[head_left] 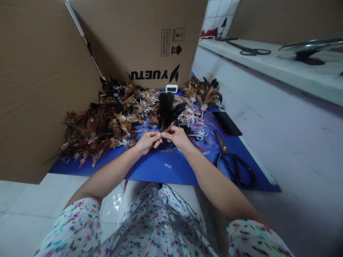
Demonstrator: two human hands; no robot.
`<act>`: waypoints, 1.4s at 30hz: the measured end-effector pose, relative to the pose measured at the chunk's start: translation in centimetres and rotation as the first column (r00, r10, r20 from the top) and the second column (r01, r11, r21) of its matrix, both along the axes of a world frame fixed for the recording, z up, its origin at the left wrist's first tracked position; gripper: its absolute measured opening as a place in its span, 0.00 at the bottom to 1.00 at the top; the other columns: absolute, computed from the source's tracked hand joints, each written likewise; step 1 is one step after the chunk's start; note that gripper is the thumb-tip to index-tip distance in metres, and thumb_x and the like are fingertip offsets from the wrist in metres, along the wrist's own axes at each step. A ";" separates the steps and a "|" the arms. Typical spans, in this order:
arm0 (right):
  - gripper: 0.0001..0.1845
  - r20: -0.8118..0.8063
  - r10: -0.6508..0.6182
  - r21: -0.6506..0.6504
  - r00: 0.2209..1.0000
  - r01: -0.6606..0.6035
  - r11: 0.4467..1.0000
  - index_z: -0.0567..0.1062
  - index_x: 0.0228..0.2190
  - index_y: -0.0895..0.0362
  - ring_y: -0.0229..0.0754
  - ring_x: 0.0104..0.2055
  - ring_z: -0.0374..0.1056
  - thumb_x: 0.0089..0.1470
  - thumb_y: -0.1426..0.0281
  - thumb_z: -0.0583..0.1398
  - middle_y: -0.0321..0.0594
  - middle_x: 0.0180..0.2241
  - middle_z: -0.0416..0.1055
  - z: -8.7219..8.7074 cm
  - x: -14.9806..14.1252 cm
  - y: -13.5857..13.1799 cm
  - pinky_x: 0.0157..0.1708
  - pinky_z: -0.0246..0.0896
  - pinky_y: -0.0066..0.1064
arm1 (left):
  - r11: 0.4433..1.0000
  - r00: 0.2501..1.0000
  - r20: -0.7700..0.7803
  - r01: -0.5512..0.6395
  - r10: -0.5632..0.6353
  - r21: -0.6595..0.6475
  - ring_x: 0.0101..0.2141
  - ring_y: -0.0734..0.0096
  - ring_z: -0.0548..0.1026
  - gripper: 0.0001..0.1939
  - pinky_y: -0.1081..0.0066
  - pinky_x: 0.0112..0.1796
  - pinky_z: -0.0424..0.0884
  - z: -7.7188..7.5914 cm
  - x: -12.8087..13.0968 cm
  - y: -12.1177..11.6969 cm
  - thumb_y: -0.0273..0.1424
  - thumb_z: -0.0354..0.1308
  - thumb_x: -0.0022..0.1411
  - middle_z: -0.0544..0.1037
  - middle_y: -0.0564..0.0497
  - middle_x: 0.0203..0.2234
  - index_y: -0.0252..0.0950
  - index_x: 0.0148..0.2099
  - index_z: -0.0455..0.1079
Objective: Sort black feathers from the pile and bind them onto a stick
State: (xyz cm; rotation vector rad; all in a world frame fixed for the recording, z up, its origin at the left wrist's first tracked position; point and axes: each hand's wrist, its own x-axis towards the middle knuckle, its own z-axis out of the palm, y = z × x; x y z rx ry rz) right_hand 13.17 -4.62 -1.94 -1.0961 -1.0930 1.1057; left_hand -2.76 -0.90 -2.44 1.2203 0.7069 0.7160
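A small bunch of black feathers [166, 110] stands upright above the blue table, its tips fanned out. My left hand [149, 142] pinches the base of the bunch from the left. From the right, my right hand [178, 137] closes thumb and finger on the same base, and the fingertips of both hands meet there. Behind and to the left lies a big heap of brown and black feathers [104, 121]. White and red plastic strands [200, 130] are tangled just beyond my right hand.
Black-handled scissors [235, 165] and a dark phone [227, 123] lie on the blue tabletop [166, 171] at the right. Cardboard panels [115, 39] wall off the back and left. Another feather bundle [203, 92] and a small white digital device [171, 88] sit behind. A ledge holds more scissors [252, 50].
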 end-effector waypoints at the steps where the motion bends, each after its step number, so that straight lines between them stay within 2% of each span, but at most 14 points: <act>1: 0.24 0.015 -0.006 -0.005 1.000 0.006 1.000 0.72 0.21 0.59 0.31 0.19 0.57 0.30 0.54 0.73 0.32 0.18 0.66 0.0 0.0 0.0 0.21 0.52 0.28 | 1.000 1.000 -0.014 0.000 0.000 0.013 0.14 0.85 0.61 0.26 0.79 0.17 0.56 0.0 0.0 0.0 0.50 0.71 0.45 0.68 0.56 0.13 0.30 0.26 0.71; 4: 0.24 0.072 -0.036 -0.007 0.997 0.036 0.999 0.72 0.21 0.59 0.31 0.19 0.57 0.31 0.54 0.73 0.31 0.17 0.66 0.0 0.0 -0.1 0.21 0.52 0.28 | 0.998 0.999 -0.047 -0.011 0.014 0.061 0.13 0.84 0.59 0.26 0.78 0.18 0.53 -0.1 -0.1 0.1 0.51 0.69 0.47 0.65 0.57 0.10 0.31 0.25 0.71; 8: 0.25 0.136 -0.071 0.002 0.988 0.072 0.997 0.71 0.20 0.58 0.33 0.18 0.58 0.32 0.51 0.71 0.31 0.16 0.65 -0.1 0.0 0.0 0.21 0.53 0.29 | 0.993 0.997 -0.062 -0.039 0.046 0.107 0.13 0.84 0.59 0.26 0.77 0.18 0.53 -0.2 0.0 0.1 0.51 0.69 0.47 0.65 0.56 0.10 0.31 0.25 0.71; 18: 0.26 0.190 -0.065 0.021 0.980 0.062 0.998 0.69 0.16 0.58 0.33 0.18 0.59 0.40 0.49 0.68 0.34 0.15 0.65 0.3 0.0 -0.2 0.22 0.55 0.29 | 0.985 0.995 -0.091 -0.024 0.040 0.172 0.13 0.82 0.60 0.26 0.77 0.17 0.55 -0.2 0.1 -0.1 0.53 0.66 0.51 0.65 0.56 0.10 0.32 0.24 0.71; 26: 0.22 0.100 -0.089 -0.027 0.991 0.092 0.995 0.68 0.18 0.57 0.32 0.17 0.60 0.43 0.54 0.68 0.33 0.15 0.66 0.5 -0.1 -0.1 0.21 0.55 0.27 | 0.995 0.999 -0.020 -0.037 0.039 0.096 0.14 0.83 0.64 0.26 0.78 0.15 0.58 0.0 0.4 -0.5 0.52 0.69 0.48 0.73 0.52 0.17 0.31 0.26 0.71; 33: 0.15 0.035 -0.101 -0.056 0.994 0.103 0.993 0.69 0.23 0.57 0.33 0.17 0.61 0.44 0.60 0.67 0.31 0.15 0.66 0.2 -0.1 0.1 0.20 0.57 0.27 | 0.982 0.994 -0.042 -0.090 0.098 0.164 0.14 0.82 0.66 0.26 0.78 0.15 0.62 -0.3 0.6 -0.5 0.53 0.66 0.50 0.74 0.52 0.18 0.32 0.28 0.70; 42: 0.16 0.011 -0.141 -0.068 0.990 0.142 0.988 0.66 0.28 0.55 0.34 0.20 0.65 0.44 0.62 0.66 0.30 0.18 0.67 0.4 -0.3 0.1 0.20 0.59 0.27 | 0.974 0.991 -0.030 -0.124 0.132 0.188 0.14 0.82 0.67 0.26 0.78 0.15 0.63 -0.3 0.6 -0.4 0.52 0.65 0.53 0.77 0.52 0.21 0.32 0.29 0.67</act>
